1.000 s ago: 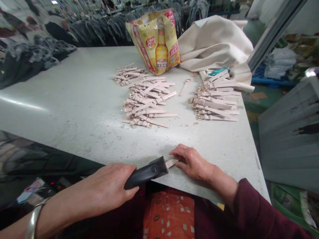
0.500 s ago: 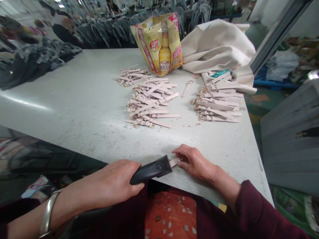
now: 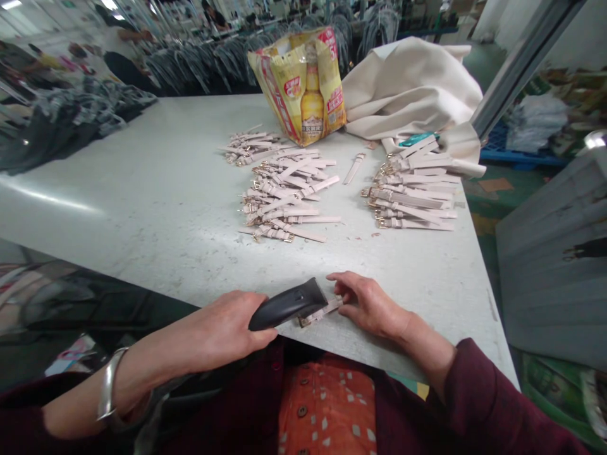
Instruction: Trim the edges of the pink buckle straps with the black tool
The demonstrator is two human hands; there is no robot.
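My left hand (image 3: 232,325) is wrapped round a black hand-held tool shaped like a hair clipper (image 3: 284,303), its wide head pointing right. Just below that head lies a pale pink buckle strap (image 3: 322,311), partly hidden by the tool. At the strap's right end, the thumb and fingers of my right hand (image 3: 370,303) close on it, low over the table's near edge. Whether the tool's head touches the strap I cannot tell. Farther back lie a heap of similar buckle straps (image 3: 289,196), a second group on the right (image 3: 412,196) and a single strap (image 3: 355,168) between them.
On the grey-white table (image 3: 190,189) stands a yellow beer carton (image 3: 298,88). Cream cloth (image 3: 412,88) is bunched beside it, and dark grey straps (image 3: 80,120) are piled at the far left. A slanted metal post (image 3: 526,69) rises at the right. Other people are in the background.
The tool has lifted slightly and its head has tilted, uncovering more of the buckle strap beneath. My right hand has stayed nearly in place at the strap's end.
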